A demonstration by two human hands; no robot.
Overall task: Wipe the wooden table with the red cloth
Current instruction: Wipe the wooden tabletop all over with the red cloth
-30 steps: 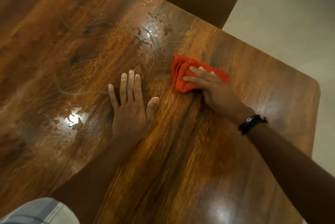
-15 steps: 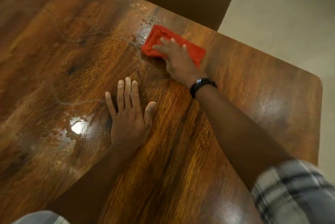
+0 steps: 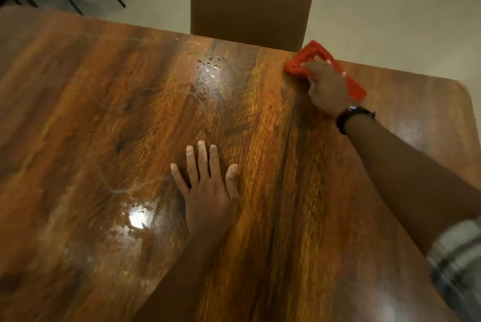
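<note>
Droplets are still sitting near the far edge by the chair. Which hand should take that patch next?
Right. The right hand already presses the red cloth at the far edge, just right of the droplets. The left hand lies flat and empty on the wooden table, nearer the person.

Red cloth [image 3: 355, 87]: bunched and folded, lying flat at the far edge of the desk toward its right corner, partly covered by the right hand [image 3: 328, 87].
Desk [image 3: 104, 113]: glossy brown wood with strong grain, droplets and smeared wet patches near the far edge.
</note>
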